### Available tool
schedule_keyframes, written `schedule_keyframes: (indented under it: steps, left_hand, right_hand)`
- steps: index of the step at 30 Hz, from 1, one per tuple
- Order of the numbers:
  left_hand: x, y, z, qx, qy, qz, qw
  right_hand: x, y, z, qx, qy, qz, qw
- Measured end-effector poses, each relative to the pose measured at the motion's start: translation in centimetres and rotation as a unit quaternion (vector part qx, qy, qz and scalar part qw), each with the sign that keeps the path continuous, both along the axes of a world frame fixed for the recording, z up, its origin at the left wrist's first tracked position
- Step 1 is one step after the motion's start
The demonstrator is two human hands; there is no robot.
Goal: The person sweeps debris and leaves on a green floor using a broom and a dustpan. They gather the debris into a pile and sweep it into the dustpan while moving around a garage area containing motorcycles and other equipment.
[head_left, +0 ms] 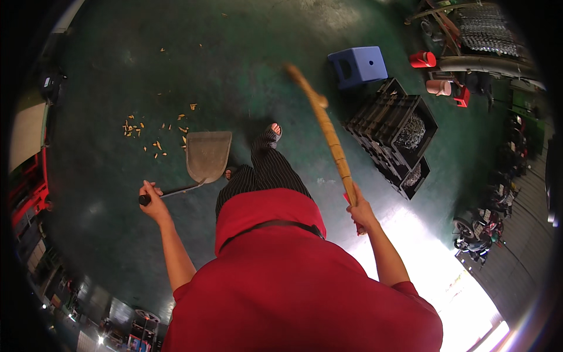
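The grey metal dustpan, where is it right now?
In the head view the grey metal dustpan sits left of centre, held by the left hand, just right of the scattered orange scraps on the green floor.

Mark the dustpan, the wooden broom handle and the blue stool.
dustpan point(208, 155), head view, middle of the flat grey scoop.
wooden broom handle point(328, 132), head view, mid-shaft above the right hand's grip.
blue stool point(359, 64), head view, top face of the plastic seat.

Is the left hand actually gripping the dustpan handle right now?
Touching. The head view shows the left hand with its fingers closed around the dark end of the dustpan handle, with no gap between them.
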State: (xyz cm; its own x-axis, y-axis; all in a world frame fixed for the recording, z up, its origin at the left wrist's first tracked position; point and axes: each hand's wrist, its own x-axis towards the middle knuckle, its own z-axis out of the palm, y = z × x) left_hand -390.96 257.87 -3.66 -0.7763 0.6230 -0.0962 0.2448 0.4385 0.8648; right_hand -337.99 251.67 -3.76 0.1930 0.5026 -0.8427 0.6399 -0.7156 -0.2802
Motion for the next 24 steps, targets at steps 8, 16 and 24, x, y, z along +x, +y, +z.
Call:
schedule_keyframes:
  steps: [8, 16, 24]
  left_hand:
    - [-5.1, -9.6, -1.1, 0.017, -0.034, 0.01, 0.999]
    - [-8.4, -18.1, -1.1, -0.013, -0.028, 0.03, 0.999]
    - [-10.8, -22.5, 1.2, -0.056, 0.016, 0.103, 0.993]
  right_hand:
    - [-4.5, -2.3, -13.8, -0.026, 0.19, -0.272, 0.943]
    - [-22.8, -1.9, -9.0, -0.086, 0.267, -0.271, 0.921]
    - [-40.6, -0.1, -10.3, -0.142, 0.448, -0.14, 0.871]
